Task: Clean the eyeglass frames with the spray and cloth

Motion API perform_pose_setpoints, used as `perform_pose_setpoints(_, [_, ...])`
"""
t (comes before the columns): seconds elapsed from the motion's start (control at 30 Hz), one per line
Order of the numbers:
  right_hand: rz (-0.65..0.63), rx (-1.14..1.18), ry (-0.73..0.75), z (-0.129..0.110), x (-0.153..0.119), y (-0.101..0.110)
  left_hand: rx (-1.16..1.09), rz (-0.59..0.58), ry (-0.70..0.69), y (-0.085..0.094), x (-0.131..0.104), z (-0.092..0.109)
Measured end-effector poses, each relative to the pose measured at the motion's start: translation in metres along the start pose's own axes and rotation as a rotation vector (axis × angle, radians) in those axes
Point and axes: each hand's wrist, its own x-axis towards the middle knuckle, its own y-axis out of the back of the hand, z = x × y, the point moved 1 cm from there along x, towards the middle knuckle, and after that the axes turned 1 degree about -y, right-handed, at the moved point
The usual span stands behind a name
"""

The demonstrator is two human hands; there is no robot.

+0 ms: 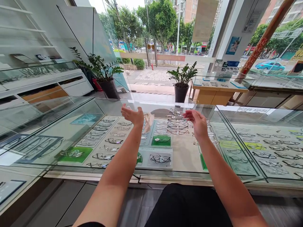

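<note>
The left hand (133, 115) is holding its fingers spread beside a crumpled beige cloth (148, 121); the right hand (197, 121) is bending its fingers at thin dark-framed eyeglasses (177, 113), grip unclear.

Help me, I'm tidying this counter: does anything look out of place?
Yes, slightly: a crumpled, pale cloth or tissue shows beside the left hand. Its loose shape looks odd among the mostly neat rows of glasses. I see no clear spill or damage.

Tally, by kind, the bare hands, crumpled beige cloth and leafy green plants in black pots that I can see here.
Bare hands: 2
Crumpled beige cloth: 1
Leafy green plants in black pots: 2
Total: 5
</note>
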Motion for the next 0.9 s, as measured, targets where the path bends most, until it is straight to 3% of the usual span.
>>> perform_pose_setpoints(0.3, [-0.062, 0.116, -0.016, -0.004, 0.001, 0.000, -0.008, -0.136, 0.220, -0.021, 0.013, -0.041])
perform_pose_setpoints(0.4, [-0.084, 0.096, -0.018, -0.005, 0.000, 0.000, -0.056, -0.140, 0.189, -0.022, 0.014, -0.037])
perform_pose_setpoints(0.47, [-0.093, 0.077, -0.026, -0.006, 0.000, 0.000, -0.138, -0.149, 0.110, -0.021, 0.009, -0.025])
perform_pose_setpoints(0.53, [-0.108, 0.056, -0.033, -0.005, 0.000, -0.001, -0.304, -0.229, 0.036, -0.020, -0.002, -0.007])
perform_pose_setpoints(0.6, [-0.138, 0.023, -0.031, -0.004, 0.000, -0.002, -0.546, -0.451, 0.052, -0.018, -0.020, 0.015])
perform_pose_setpoints(0.77, [-0.279, -0.096, -0.017, 0.003, 0.000, -0.008, -0.977, -1.345, 0.348, -0.002, -0.075, 0.059])
perform_pose_setpoints(0.83, [-0.329, -0.119, -0.017, 0.006, -0.001, -0.012, -1.015, -1.565, 0.411, 0.007, -0.089, 0.067])
perform_pose_setpoints(0.9, [-0.365, -0.127, -0.019, 0.007, -0.002, -0.014, -1.019, -1.675, 0.453, 0.013, -0.095, 0.070])
